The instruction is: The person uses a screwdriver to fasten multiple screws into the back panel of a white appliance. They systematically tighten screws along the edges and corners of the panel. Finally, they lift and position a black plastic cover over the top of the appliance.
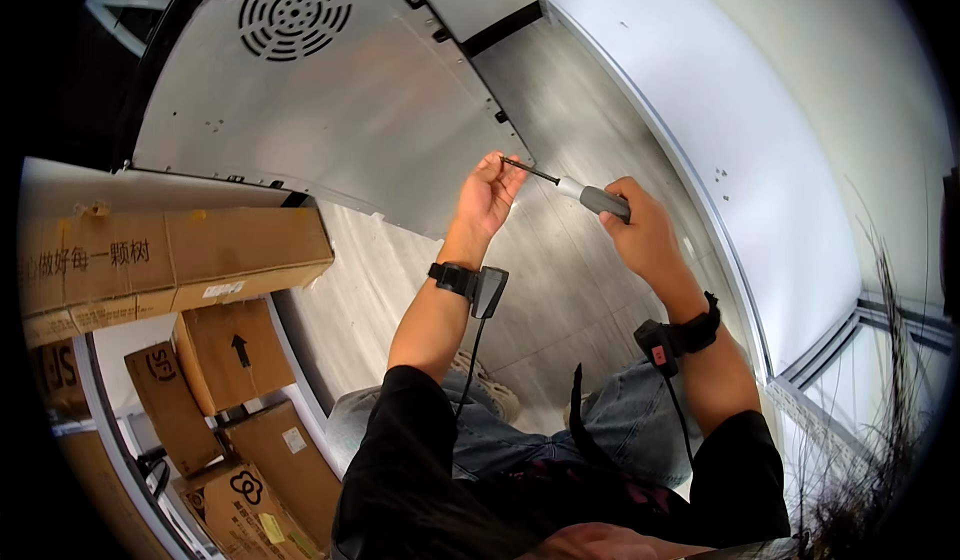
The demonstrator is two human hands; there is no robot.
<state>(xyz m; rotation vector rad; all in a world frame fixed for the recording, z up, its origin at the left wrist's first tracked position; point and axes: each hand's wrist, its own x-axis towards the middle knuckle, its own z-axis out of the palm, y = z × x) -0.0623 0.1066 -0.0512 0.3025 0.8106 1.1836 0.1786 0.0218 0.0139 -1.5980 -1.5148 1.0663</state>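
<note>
A screwdriver (596,200) with a grey handle, a pale collar and a thin dark shaft lies across the space between my hands. Its handle is wrapped by my right hand (643,230), and the shaft points left and slightly up. At the tip, the thumb and fingers of my left hand (487,195) are pinched together; whatever small thing they hold there is too small to make out. Both hands are beside the lower right corner of a large grey metal panel (340,120), which has a round slotted vent and black clips along its edge.
Cardboard boxes (235,355) fill a shelf at the lower left, and a long carton (250,245) lies above them. On the right, several small dark pieces (722,184) rest on a white metal-edged surface (690,70). Grey floor (550,310) stretches beneath my hands.
</note>
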